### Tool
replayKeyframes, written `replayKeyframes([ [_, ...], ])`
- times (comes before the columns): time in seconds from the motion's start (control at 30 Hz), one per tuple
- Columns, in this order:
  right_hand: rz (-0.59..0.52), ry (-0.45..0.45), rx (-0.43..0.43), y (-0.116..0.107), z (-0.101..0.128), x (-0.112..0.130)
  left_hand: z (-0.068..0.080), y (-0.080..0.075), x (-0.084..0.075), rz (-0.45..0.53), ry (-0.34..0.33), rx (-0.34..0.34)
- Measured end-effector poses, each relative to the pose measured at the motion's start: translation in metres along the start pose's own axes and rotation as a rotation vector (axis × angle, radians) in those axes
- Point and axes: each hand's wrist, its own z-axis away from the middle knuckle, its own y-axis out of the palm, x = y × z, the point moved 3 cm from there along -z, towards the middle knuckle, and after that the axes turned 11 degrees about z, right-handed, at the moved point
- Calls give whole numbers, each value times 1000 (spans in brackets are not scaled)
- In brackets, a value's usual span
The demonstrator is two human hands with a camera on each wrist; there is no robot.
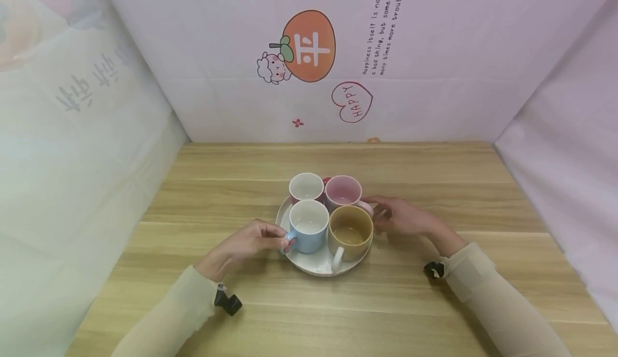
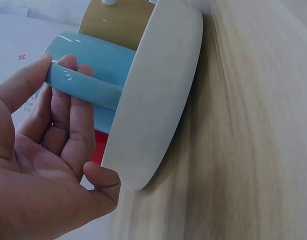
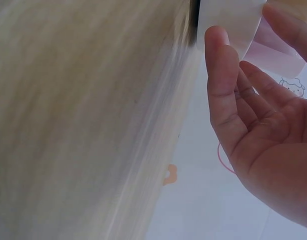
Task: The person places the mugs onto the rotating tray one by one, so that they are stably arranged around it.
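A person's left hand (image 1: 251, 241) pinches the handle of the blue mug (image 1: 308, 226) between thumb and fingers at the near left rim of a round white tray (image 1: 316, 264), which sits near the middle of the wooden counter (image 1: 434, 303). Beside the blue mug, at the tray's near right, stands a tan mug (image 1: 351, 229) with its white handle turned toward the near edge. The right hand (image 1: 398, 215) lies loosely spread at the tray's right rim, fingers reaching toward the pink mug (image 1: 343, 191); whether they touch its handle cannot be told. A white mug (image 1: 306, 187) with a red outside stands at the far left of the tray.

The four mugs are packed touching or nearly so, and that is the risk: lifting or tipping the blue mug by its handle alone could knock the tan or white mug beside it, or drag the shallow tray across the smooth counter. A thin pinch on a glazed handle could also slip. The right hand, close to the rim, could nudge the tray.
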Motion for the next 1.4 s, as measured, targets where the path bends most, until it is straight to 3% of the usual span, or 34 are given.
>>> replayKeyframes([
  [0.3, 11, -16, -13, 2, 0, -1, -6, -5, 2, -116, -46, -65],
  [0.47, 15, -10, -12, 1, 0, 0, -5, -6, 2, -131, -45, -107],
  [0.73, 3, -13, -9, 0, -2, 1, -1, -6, -5, -139, 0, -161],
  [1.03, 9, -9, -4, 1, -2, 0, 1, -4, -9, -283, 64, -168],
  [1.2, 21, -14, -9, 1, -2, -1, 0, -1, -8, -325, 128, -153],
  [1.4, 14, -23, -10, 0, -3, 0, 1, -1, -12, -357, 141, -172],
])
